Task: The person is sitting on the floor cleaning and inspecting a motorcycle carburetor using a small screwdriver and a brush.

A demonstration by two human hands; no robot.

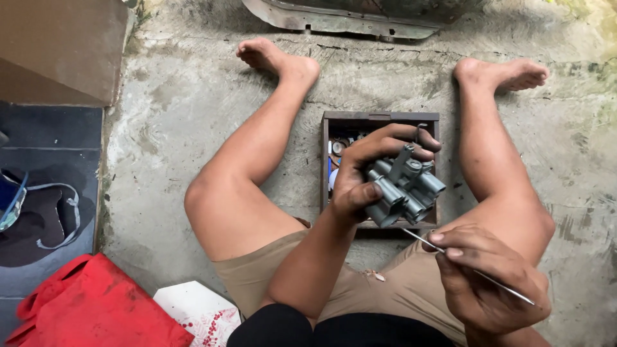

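I see my left hand (360, 177) gripping a grey cast-metal part with several round ports (405, 189) above a small dark wooden box of bits (379, 117) on the concrete floor (180, 96); my right hand (491, 283) pinches a thin metal rod (421, 238).

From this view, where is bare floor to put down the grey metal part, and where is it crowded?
Bare concrete lies between the left leg and the wooden box, and again right of the right leg. The box is crowded with small parts; the left hand holds the grey metal part above it. The right hand, with a thin rod, fills the lap.
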